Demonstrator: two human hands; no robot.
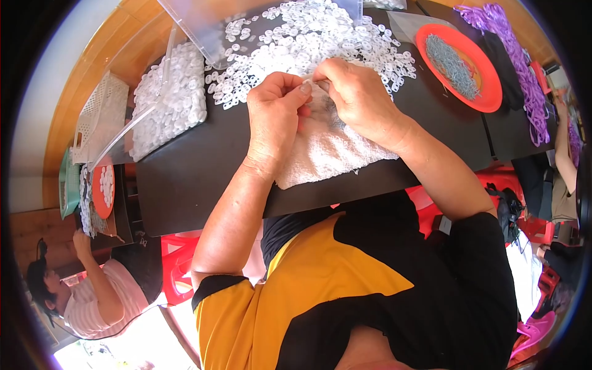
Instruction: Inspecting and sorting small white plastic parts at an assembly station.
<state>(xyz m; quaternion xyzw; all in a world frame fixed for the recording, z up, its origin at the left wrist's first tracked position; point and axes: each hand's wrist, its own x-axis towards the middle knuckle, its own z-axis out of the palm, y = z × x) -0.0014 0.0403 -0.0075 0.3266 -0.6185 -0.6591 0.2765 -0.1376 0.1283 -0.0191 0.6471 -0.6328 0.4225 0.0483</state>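
My left hand (274, 120) is closed in a pinch, thumb against fingers, with what looks like a small white plastic piece at the tips. Right beside it, my right hand (364, 102) is also pinched, fingertips pointing down toward that piece. Whatever sits between its fingers is too small to make out. Both hands are over a white towel (333, 160) at the table's near edge. Some grey metal pins (333, 117) seem to lie on the towel, partly hidden by my hands. Just beyond spreads a large heap of small white plastic pieces (308, 37) with holes.
An orange-red plate (490, 92) of grey metal pins (453, 65) stands at the right, near purple strips (505, 37). At left are a bulging clear bag of white pieces (169, 102) and a white basket (102, 114). A clear bin (213, 37) stands behind. Another person (102, 290) sits at left.
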